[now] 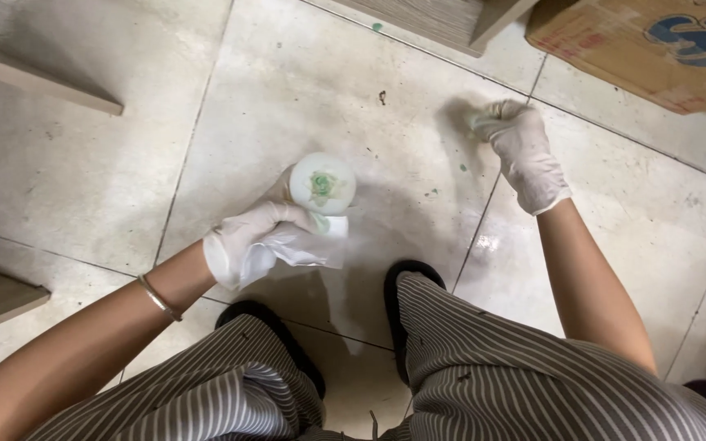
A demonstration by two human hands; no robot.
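Round white bottle (pixel 323 183), green-stained top

Single view from a camera worn on the head, facing almost straight down from above a crouching person onto the tiled floor (pixel 304 90). The person's striped knees (pixel 484 367) fill the bottom edge, close to the lens; both forearms reach up into mid-frame. A cardboard box (pixel 655 45) occupies the top right corner, farthest from the camera.

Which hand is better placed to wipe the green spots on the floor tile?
The right hand. It already presses a small cloth on the tile beside the green spots. The left hand is busy holding a white bottle.
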